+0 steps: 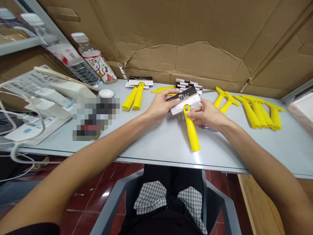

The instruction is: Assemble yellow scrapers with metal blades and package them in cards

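In the head view a yellow-handled scraper [192, 135] is between my hands, its handle pointing down toward me. A black-and-white printed card [187, 99] covers its head. My left hand [160, 104] pinches the card's left side, thumb on its face. Around the card's right edge and the top of the handle, the fingers of my right hand [207, 114] are closed. A red-tipped clear pen [207, 127] lies partly under my right hand. Behind the card sits a stack of folded cards [187, 83], and beside it lie flat yellow pieces [162, 89], partly hidden by my left hand.
Two carded yellow scrapers [139, 96] lie left of my hands. Several yellow T-shaped handles [261, 112] rest at the right. Two bottles [97, 60], a white oval object [106, 93], white boxes [46, 120] and cables crowd the left. Cardboard [183, 36] backs the table [156, 153].
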`<state>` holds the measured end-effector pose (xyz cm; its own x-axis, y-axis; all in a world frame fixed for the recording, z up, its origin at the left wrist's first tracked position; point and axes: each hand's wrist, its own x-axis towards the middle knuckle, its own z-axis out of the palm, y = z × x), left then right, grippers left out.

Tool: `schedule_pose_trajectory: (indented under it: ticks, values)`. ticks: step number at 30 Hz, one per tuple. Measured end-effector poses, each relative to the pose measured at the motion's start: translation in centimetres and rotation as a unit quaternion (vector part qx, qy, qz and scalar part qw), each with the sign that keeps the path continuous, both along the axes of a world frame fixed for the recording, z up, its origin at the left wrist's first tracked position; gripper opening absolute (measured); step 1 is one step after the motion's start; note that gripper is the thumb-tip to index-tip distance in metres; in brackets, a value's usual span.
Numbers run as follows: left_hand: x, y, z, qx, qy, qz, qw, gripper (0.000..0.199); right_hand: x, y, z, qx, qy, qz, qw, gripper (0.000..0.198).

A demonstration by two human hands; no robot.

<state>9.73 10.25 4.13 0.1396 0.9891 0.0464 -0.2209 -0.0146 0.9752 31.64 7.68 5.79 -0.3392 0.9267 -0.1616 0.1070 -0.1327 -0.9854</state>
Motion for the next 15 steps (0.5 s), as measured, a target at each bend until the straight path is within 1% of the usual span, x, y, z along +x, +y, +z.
schedule_pose_trajectory:
  ticks: [4,6,7,8,9,11,13,15]
  values:
    - [-0.1,0.1,0.2,-0.007,0.006,0.015,1.0,0.048,0.0,-0.2,0.4,-0.026,0.012,0.001,1.0,0.079]
    - [-0.3,0.3,0.1,-0.01,0.012,0.01,1.0,0.047,0.0,-0.3,0.6,-0.034,0.0,0.006,0.999,0.085]
    - [-0.4,0.5,0.1,-0.011,0.018,0.007,1.0,0.046,0.1,-0.3,0.6,-0.034,-0.01,0.012,0.999,0.084]
    - [-0.6,0.6,0.1,-0.008,0.026,0.003,1.0,0.044,0.1,-0.3,0.6,-0.028,-0.019,0.017,0.999,0.08]
    - [-0.7,0.7,0.1,-0.002,0.037,-0.001,0.999,0.041,0.1,-0.3,0.5,-0.017,-0.025,0.018,0.999,0.072]
    - [-1.1,0.9,0.1,0.019,0.068,-0.016,0.997,0.038,0.1,-0.2,0.4,0.013,-0.02,0.007,1.0,0.048]
    - [-1.4,0.9,0.2,0.04,0.11,-0.049,0.992,0.036,0.1,0.0,0.4,0.038,0.001,-0.019,0.999,0.03]
    - [-1.4,0.7,0.3,0.055,0.146,-0.097,0.983,0.036,0.0,0.3,0.3,0.045,0.01,-0.046,0.998,0.021]
